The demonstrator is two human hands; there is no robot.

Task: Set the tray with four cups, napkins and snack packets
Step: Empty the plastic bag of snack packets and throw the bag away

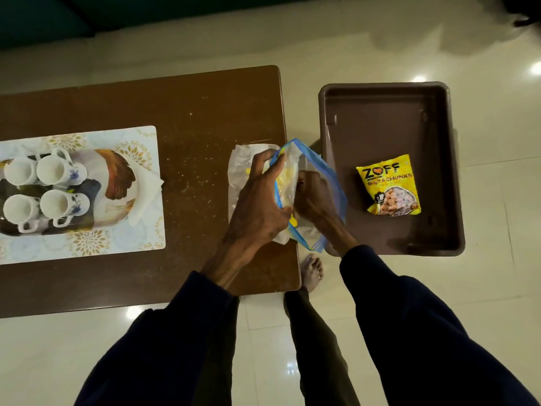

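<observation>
At about three o'clock on the worktop (190, 112), the left hand (257, 206) pinches the blue-edged mouth of a clear zip bag (322, 171) while the right hand (310, 197) reaches inside, fingers hidden, so its grip cannot be told. The tray (126, 238) with four cups (44, 189) and a napkin (146, 189) sits at nine o'clock; one yellow snack packet (389, 186) lies in a brown bin (380, 92) on the floor, beyond the worktop's edge. The bag overhangs that edge: a loose pinch could spill packets onto the floor.

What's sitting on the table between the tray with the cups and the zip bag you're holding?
Nothing but bare brown table top, speckled with crumbs, lies between the tray and the zip bag, per the head view.
</observation>
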